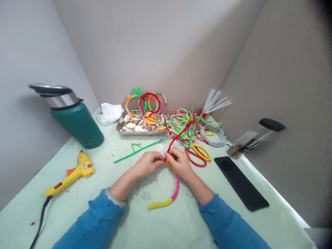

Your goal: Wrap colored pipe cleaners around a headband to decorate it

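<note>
Both of my hands meet over the middle of the table, fingertips pinched close together. My left hand [147, 163] and my right hand [179, 163] grip a red pipe cleaner [178, 135] where it meets the end of a curved wrapped strip [177, 188]. That strip is orange, then pink, then yellow, and bends down below my right hand to a loose yellow end. The red pipe cleaner's free length rises up and to the right. My fingers hide the join itself. A long green pipe cleaner [141, 150] lies just beyond my left hand, beside a small bent green piece [135, 146].
At the left are a yellow glue gun [70, 176] and a green bottle [77, 122]. A metal tray [141, 132] of shells with pipe-cleaner rings [150, 103] sits behind. Scissors [197, 156], a wire coil [214, 135], a black phone [241, 183] and a clear bottle [255, 138] stand rightward.
</note>
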Tool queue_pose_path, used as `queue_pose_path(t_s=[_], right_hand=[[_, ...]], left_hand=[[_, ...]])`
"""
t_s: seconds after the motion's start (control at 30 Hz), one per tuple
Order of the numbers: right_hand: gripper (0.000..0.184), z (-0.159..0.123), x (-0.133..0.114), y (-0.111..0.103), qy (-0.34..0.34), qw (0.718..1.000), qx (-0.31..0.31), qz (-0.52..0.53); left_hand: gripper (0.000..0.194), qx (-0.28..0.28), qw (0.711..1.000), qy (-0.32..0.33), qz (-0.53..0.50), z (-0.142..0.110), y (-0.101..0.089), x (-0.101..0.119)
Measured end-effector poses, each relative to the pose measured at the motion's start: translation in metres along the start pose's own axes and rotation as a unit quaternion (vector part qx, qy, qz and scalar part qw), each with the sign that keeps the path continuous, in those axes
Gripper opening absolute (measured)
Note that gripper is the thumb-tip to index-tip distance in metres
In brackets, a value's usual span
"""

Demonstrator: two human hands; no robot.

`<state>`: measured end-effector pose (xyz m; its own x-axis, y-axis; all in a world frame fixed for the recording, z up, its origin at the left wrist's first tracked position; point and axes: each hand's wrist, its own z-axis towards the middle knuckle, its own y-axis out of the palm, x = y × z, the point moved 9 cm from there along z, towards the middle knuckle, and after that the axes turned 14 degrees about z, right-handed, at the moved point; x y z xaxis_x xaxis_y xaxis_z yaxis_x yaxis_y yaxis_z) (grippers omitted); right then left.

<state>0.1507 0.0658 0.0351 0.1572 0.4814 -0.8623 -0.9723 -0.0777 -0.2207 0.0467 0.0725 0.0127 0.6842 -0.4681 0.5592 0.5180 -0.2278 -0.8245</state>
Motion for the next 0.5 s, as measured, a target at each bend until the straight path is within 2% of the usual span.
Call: queue_pose_path(t_s=[0.27, 0.5], right_hand=[[0.022, 0.000, 0.009, 0.000, 0.019, 1.000, 0.001, 0.021], [0.024, 0.001, 0.024, -0.004, 0.109, 0.984, 0.022, 0.138]], left_hand=[[0.013, 0.033, 0.997, 0.049, 0.058, -0.002, -0.008, 0.013], [0.013, 0.089, 0.987, 0.107, 0.075, -0.010, -0.022, 0.034]])
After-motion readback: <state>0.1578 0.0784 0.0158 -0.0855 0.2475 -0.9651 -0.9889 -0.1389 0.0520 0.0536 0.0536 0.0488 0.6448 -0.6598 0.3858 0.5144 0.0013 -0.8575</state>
